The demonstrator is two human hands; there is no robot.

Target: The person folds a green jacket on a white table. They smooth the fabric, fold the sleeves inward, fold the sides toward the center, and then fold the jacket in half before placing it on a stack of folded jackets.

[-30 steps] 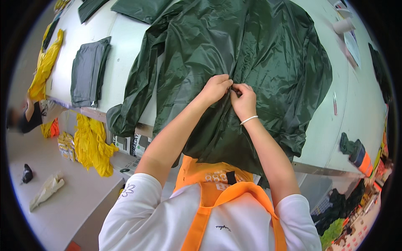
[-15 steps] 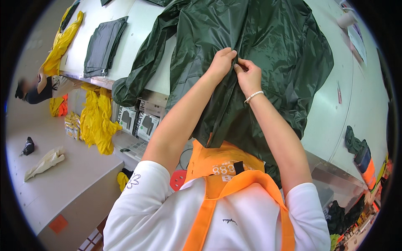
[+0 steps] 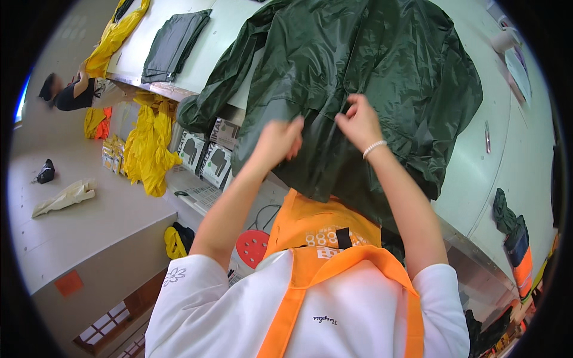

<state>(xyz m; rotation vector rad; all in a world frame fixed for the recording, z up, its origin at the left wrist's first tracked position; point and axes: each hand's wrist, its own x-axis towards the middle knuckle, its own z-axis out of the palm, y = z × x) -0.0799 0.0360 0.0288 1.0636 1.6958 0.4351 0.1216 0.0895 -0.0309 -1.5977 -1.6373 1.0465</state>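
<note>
A dark green, shiny rain jacket [image 3: 394, 77] lies spread over the table in front of me, its lower edge hanging over the near side. One sleeve [image 3: 221, 83] trails off to the left. Over the lower left part of the jacket is my left hand [image 3: 280, 142], its fingers smeared by motion. My right hand [image 3: 361, 124], with a pearl bracelet [image 3: 374, 148] at the wrist, hovers close to the front seam. Its thumb and forefinger are apart, and no cloth shows between them.
A folded dark garment [image 3: 175, 46] lies on the white table [image 3: 471, 179], left of the jacket. Yellow garments [image 3: 149, 143] hang below the edge by printed boxes [image 3: 215, 162]. A red stool [image 3: 252, 247] stands near me. Far left, a person [image 3: 74, 95] handles yellow cloth.
Both hands have come away from the jacket's front seam, where they were pinching it together. The left moved down and left, the right slightly down. The view has shifted a little.
</note>
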